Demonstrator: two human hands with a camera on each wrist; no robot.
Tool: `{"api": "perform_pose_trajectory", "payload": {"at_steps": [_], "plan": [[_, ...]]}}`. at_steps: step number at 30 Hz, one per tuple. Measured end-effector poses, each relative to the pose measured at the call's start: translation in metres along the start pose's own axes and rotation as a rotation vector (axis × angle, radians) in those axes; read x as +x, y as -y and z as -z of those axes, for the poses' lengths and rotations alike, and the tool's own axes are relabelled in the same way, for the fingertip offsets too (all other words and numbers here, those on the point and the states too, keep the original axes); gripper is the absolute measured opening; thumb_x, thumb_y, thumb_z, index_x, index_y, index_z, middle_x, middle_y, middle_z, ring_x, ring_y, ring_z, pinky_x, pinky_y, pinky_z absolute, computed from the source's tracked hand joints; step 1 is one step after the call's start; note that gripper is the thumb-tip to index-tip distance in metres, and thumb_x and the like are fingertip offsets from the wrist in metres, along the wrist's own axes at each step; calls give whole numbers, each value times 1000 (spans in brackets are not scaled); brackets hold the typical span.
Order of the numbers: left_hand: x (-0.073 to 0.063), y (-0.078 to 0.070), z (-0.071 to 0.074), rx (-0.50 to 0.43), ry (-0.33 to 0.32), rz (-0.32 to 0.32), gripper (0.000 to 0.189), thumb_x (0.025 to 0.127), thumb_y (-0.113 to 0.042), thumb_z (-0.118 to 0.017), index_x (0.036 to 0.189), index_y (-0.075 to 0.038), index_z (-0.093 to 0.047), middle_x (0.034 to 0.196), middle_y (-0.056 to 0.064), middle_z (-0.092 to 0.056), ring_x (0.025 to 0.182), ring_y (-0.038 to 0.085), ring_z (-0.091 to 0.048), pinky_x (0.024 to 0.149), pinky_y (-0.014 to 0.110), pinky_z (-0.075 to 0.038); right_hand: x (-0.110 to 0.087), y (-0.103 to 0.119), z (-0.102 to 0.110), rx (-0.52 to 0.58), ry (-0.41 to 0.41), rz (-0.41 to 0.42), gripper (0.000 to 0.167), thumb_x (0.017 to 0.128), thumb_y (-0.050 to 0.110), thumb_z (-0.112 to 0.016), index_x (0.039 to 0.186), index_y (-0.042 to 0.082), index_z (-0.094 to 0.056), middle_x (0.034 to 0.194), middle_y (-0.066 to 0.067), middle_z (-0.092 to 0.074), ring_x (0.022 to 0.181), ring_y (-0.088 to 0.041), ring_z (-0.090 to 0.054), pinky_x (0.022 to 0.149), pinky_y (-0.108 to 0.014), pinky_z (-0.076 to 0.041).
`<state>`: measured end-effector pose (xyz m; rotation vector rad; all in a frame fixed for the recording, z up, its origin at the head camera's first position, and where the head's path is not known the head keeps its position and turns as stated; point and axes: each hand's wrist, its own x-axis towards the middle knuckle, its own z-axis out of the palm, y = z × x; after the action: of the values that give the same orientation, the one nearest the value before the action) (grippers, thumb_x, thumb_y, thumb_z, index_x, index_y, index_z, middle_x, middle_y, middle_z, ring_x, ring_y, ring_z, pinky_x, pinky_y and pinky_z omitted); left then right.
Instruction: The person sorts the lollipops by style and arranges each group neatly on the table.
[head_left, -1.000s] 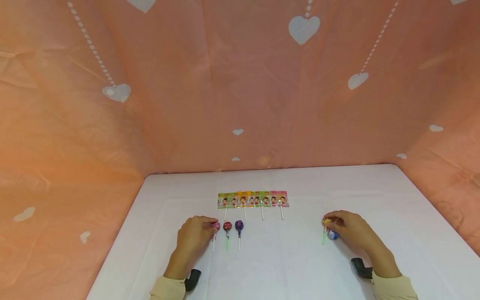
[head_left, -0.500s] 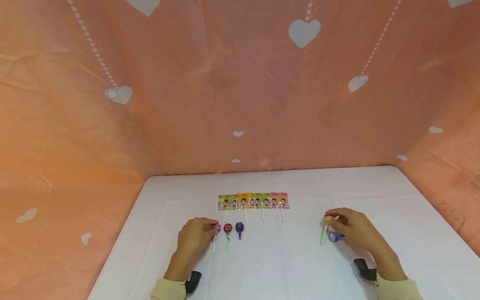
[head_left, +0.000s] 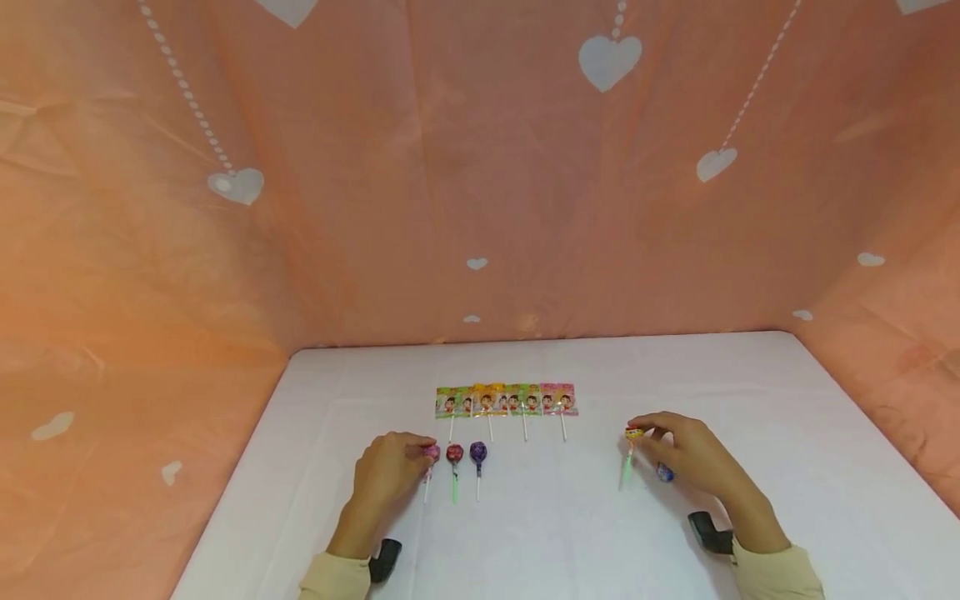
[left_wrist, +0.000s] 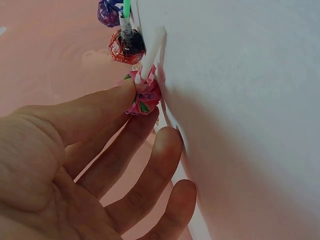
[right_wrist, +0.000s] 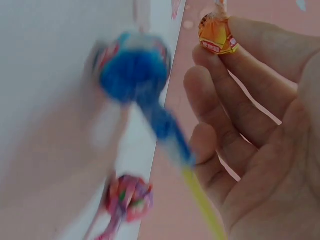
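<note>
My left hand (head_left: 388, 471) pinches the pink-wrapped head of a lollipop (left_wrist: 145, 100) between thumb and fingers; its white stick points toward me. Just right of it lie a red lollipop (head_left: 454, 452) with a green stick and a purple lollipop (head_left: 478, 452). On the right side, my right hand (head_left: 692, 454) holds a yellow-wrapped lollipop (right_wrist: 215, 37) by its head, the green stick hanging toward me. Beneath that hand is a blue lollipop (head_left: 664, 472), whose yellow stick shows in the right wrist view.
Behind the left group, several flat-packed lollipops (head_left: 525, 400) in green, orange and pink wrappers stand in a row. A pink-and-red lollipop (right_wrist: 131, 197) lies near the blue one in the right wrist view. The white table (head_left: 570, 533) meets an orange heart-patterned cloth (head_left: 525, 208).
My right hand has lifted the yellow lollipop slightly and carried it left, away from the blue lollipop. The left hand stays on the pink lollipop.
</note>
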<state>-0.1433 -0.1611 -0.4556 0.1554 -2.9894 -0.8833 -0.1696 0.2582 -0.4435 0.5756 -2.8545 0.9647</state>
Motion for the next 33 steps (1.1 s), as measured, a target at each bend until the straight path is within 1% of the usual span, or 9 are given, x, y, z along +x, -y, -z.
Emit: {"api": "perform_pose_trajectory", "payload": {"at_steps": [4,8,12,18,25,28,33], "plan": [[0,0,0,-2,8,4,22,82,-18,-76,103,-20,-80,105,7,-78,112,38,-67,73,47,-54,8,6,-10,10,10,11,21,90,20,-72,110,17,-74,97,6,-71,79,1,-55,63,-21,-41],[-1,1,0,-1,7,1,21,82,-17,-76,103,-20,-80,105,8,-78,111,38,-67,74,48,-54,18,16,-20,-13,10,26,20,90,21,-72,110,19,-75,101,7,-72,83,-1,-57,71,-24,-44],[0,1,0,-4,3,-8,21,82,-17,-76,103,-19,-80,103,7,-78,111,37,-67,74,48,-54,26,29,-30,0,22,41,20,90,24,-71,110,21,-75,99,10,-72,84,-2,-59,75,-26,-46],[1,1,1,2,-3,-8,21,82,-17,-76,102,-20,-80,105,8,-78,111,37,-67,77,50,-54,37,48,-47,36,59,76,22,90,24,-72,111,17,-75,91,12,-69,81,-1,-57,71,-23,-44],[0,1,1,6,19,8,20,83,-18,-77,103,-18,-80,107,8,-77,112,37,-66,83,54,-53,49,66,-65,46,109,142,22,90,25,-72,110,15,-75,94,8,-71,82,-2,-59,76,-26,-47],[0,0,1,3,23,3,21,84,-18,-77,104,-18,-80,107,7,-77,112,37,-66,82,53,-53,53,74,-71,38,124,144,23,91,26,-70,112,15,-74,92,9,-70,82,-2,-60,77,-27,-48],[0,0,2,2,9,-4,22,82,-18,-76,104,-19,-80,107,8,-77,112,37,-67,77,51,-54,61,88,-82,31,158,123,22,91,24,-69,111,17,-75,92,10,-70,83,-4,-60,77,-27,-49]]}}
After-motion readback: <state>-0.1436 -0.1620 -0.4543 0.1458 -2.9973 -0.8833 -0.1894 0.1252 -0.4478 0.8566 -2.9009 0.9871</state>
